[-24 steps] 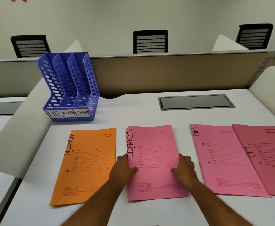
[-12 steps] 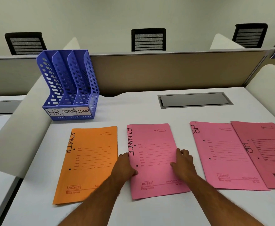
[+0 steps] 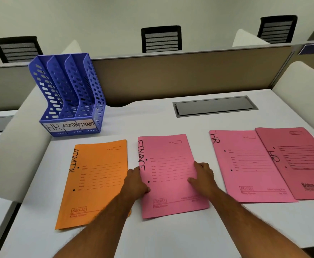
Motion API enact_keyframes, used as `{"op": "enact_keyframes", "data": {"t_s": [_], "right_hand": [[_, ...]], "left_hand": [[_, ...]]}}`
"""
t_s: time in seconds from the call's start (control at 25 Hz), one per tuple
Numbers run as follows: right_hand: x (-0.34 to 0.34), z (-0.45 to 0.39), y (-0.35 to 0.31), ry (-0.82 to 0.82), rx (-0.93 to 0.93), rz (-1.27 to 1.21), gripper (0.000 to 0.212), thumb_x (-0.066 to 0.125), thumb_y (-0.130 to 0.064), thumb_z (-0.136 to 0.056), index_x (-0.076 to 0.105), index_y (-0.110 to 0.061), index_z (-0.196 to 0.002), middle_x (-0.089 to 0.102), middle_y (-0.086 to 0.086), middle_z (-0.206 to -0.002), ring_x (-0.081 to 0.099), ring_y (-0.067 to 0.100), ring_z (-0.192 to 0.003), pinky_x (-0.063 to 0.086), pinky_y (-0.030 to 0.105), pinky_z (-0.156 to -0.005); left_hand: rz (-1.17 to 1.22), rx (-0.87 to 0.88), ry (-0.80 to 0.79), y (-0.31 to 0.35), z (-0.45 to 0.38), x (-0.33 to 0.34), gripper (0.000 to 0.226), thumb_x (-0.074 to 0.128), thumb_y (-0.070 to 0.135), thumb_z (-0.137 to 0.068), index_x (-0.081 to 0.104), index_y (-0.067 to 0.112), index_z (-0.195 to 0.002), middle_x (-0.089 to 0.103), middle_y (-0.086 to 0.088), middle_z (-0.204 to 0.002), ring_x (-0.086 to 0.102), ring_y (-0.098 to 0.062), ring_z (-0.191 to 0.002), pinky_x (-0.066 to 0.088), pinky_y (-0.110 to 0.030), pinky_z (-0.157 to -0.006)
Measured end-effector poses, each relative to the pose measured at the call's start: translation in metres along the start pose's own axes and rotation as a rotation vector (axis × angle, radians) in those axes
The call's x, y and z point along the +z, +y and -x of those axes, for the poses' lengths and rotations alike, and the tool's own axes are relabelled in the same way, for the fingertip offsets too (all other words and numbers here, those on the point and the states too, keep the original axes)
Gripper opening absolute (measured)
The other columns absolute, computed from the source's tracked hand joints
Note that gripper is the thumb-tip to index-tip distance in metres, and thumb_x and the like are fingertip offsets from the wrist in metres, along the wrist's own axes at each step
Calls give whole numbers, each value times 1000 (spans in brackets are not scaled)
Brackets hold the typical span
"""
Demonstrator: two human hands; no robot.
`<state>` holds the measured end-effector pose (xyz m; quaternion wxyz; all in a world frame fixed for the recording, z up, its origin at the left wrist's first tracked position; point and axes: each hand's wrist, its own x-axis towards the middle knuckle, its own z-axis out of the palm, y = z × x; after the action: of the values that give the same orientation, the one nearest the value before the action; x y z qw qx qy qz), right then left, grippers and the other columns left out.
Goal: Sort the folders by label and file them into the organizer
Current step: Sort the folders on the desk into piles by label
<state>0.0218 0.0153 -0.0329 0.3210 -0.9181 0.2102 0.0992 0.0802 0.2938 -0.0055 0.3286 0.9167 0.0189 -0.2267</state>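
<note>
A pink folder marked FINANCE (image 3: 168, 151) lies flat in the middle of the white desk (image 3: 152, 239). My left hand (image 3: 135, 183) grips its left edge, thumb on top. My right hand (image 3: 203, 175) holds its right edge, fingers spread over the cover. An orange ADMIN folder (image 3: 100, 164) lies to the left, partly under my left forearm. Two pink HR folders lie to the right, one (image 3: 245, 164) overlapped by the other (image 3: 301, 164). A blue three-slot organizer (image 3: 68, 101) labelled HR, ADMIN, FINANCE stands at the back left, and its slots look empty.
A grey cable hatch (image 3: 214, 107) is set into the desk behind the folders. A tan partition (image 3: 171, 77) closes the back, with white dividers at the left (image 3: 22, 146) and right (image 3: 305, 86). Black chairs (image 3: 161, 39) stand beyond it.
Both hands have stayed at the sides of the FINANCE folder and slid slightly up it. The folder has shifted a little; the other folders lie as before.
</note>
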Motion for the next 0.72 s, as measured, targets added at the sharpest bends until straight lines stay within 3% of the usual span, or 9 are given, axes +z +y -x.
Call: {"op": "enact_keyframes", "data": {"t_s": [0.08, 0.2, 0.36, 0.52, 0.64, 0.72], "right_hand": [[-11, 1, 12, 8, -11, -126, 78, 78, -28, -94, 38, -16, -160, 43, 8, -154, 50, 29, -136, 45, 42, -114], [-42, 10, 38, 93, -45, -279, 63, 77, -20, -96, 51, -21, -153, 57, 1, -137, 62, 17, -111, 52, 30, -91], [-103, 18, 105, 199, -76, -312, 48, 77, -18, -95, 62, -22, -140, 63, -1, -123, 60, 8, -95, 51, 26, -83], [-170, 17, 179, 321, -54, -269, 44, 76, -15, -95, 64, -20, -137, 62, -3, -125, 61, 13, -97, 49, 20, -77], [-220, 10, 245, 440, 71, -236, 44, 78, -15, -92, 66, -18, -134, 63, 5, -127, 62, 22, -107, 58, 39, -89], [-249, 7, 286, 472, 187, -164, 49, 79, -18, -91, 63, -18, -137, 60, 10, -133, 58, 30, -122, 55, 49, -101]], "left_hand": [[-139, 59, 128, 22, 13, 8, 92, 87, 16, -67, 42, 18, -146, 43, -7, -142, 46, -32, -132, 52, -41, -102], [-126, 218, 217, 64, 26, 38, 86, 82, 19, -79, 41, 20, -155, 38, -2, -157, 38, -26, -143, 44, -38, -111], [-49, 331, 48, 138, 36, 114, 62, 78, 22, -87, 54, 23, -144, 46, 4, -149, 43, -16, -138, 35, -22, -106], [35, 366, -38, 217, 38, 193, 55, 76, 27, -88, 57, 27, -140, 51, 9, -143, 53, -13, -129, 47, -31, -109], [170, 324, -96, 276, 39, 245, 53, 76, 21, -89, 59, 22, -140, 60, 7, -136, 63, -12, -110, 55, -33, -100], [309, 260, -201, 309, 40, 272, 51, 75, 15, -91, 60, 19, -139, 66, 3, -128, 69, -16, -101, 62, -40, -91]]}}
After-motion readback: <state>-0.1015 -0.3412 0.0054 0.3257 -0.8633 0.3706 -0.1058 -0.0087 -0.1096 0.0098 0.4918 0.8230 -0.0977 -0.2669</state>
